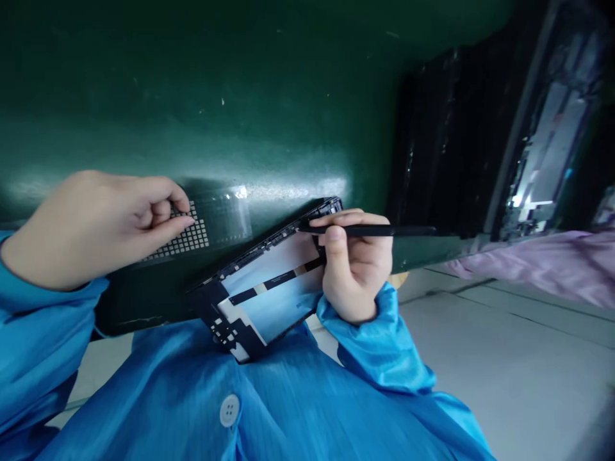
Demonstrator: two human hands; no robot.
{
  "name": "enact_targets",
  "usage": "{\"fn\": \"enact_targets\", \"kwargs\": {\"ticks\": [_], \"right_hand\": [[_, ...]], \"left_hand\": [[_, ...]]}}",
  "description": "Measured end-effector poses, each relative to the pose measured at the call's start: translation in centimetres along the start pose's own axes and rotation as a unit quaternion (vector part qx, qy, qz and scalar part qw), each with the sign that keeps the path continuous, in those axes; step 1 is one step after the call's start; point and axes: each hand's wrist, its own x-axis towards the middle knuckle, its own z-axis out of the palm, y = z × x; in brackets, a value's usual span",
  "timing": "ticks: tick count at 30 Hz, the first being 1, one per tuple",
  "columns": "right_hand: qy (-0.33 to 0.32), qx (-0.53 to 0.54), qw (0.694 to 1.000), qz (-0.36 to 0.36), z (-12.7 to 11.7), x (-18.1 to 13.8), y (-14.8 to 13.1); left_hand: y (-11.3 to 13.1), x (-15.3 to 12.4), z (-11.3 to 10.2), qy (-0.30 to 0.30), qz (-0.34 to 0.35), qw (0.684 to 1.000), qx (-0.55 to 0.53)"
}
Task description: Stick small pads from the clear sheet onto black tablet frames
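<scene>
My right hand (355, 269) is closed around a thin black tool (375, 230) shaped like a pen, and its fingers also hold the upper edge of a black device frame (262, 288) with a pale shiny panel. The frame leans tilted against the edge of the green mat (240, 96), its lower end over my blue coat. My left hand (96, 224) rests on the mat, thumb and fingers pinched at a small black grid tray (192, 235) with many tiny cells. What the fingers pinch is too small to see.
A stack of dark device frames (542, 141) stands at the right end of the bench. A pink sleeve (538, 262) of another person lies below it. Pale floor tiles (504, 358) show at the lower right. A clear plastic piece (225, 211) lies beside the grid tray.
</scene>
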Motion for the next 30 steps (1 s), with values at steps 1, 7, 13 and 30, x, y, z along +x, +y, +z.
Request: {"fn": "enact_targets", "kwargs": {"ticks": [1, 7, 13, 30], "right_hand": [[-0.009, 0.000, 1.000, -0.003, 0.1, -0.1, 0.3], [-0.021, -0.010, 1.000, -0.003, 0.3, 0.0, 0.7], [-0.089, -0.156, 0.983, -0.030, -0.6, 0.9, -1.6], [-0.242, 0.014, 0.969, 0.056, -2.4, 3.9, -0.9]], "left_hand": [[-0.1, 0.0, 0.1, 0.002, 0.000, 1.000, -0.001], [-0.2, -0.2, 0.1, -0.015, -0.023, 1.000, 0.002], [-0.1, -0.2, 0.0, -0.015, -0.018, 0.999, 0.022], [-0.2, -0.1, 0.2, -0.008, -0.007, 1.000, 0.002]]}}
